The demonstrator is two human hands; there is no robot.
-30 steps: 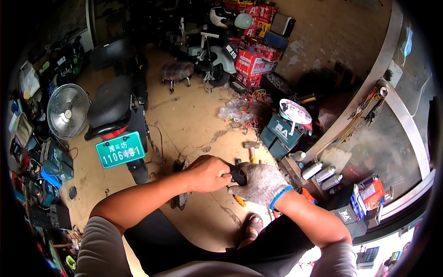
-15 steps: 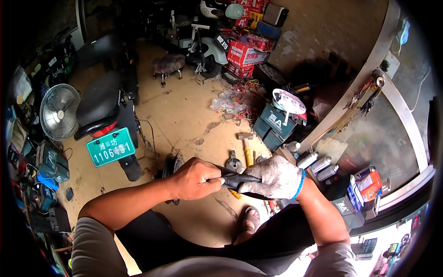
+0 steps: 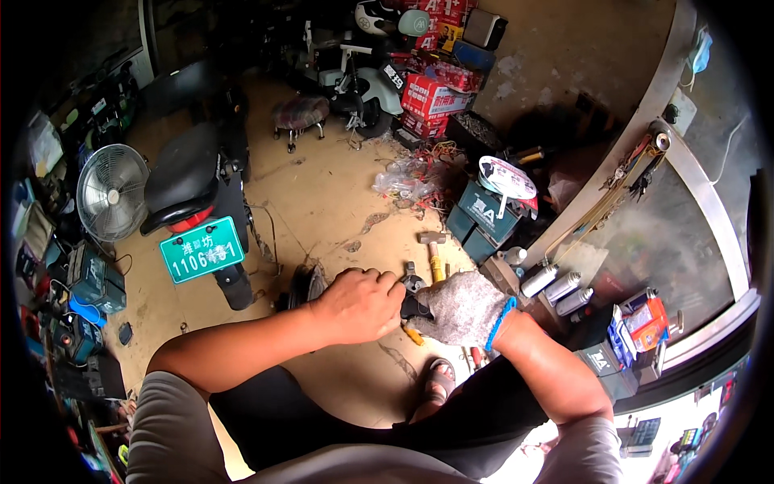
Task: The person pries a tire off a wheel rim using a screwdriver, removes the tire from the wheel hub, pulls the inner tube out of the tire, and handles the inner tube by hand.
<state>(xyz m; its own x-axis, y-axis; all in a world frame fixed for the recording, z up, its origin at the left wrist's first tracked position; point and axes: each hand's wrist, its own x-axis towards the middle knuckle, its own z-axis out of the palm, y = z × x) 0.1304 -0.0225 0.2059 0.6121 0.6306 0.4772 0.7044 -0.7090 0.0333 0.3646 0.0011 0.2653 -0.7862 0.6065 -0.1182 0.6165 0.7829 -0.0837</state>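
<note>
A black, rubber-like piece (image 3: 414,307) shows in the short gap between my two hands; most of it is covered, so its full shape cannot be made out. My bare left hand (image 3: 361,306) is closed over its left end, knuckles up. On the other side my right hand (image 3: 463,309), in a grey-white knit glove with a blue cuff, grips it. Just beyond the hands a hammer (image 3: 436,264) with a yellow handle lies on the floor, beside a dark metal part (image 3: 413,279). A dark round wheel-like part (image 3: 305,285) is partly hidden behind my left wrist.
At left stand a two-wheeler with a green plate (image 3: 201,250) and a metal fan (image 3: 113,194). A low stool (image 3: 300,114) is farther back. Batteries (image 3: 484,218), spray cans (image 3: 556,286) and a glass door frame (image 3: 693,218) line the right. My sandalled foot (image 3: 439,379) is below.
My left hand has turned knuckles-up and closed in toward the glove, covering more of the black piece. My gloved hand has shifted slightly left. The view has moved slightly.
</note>
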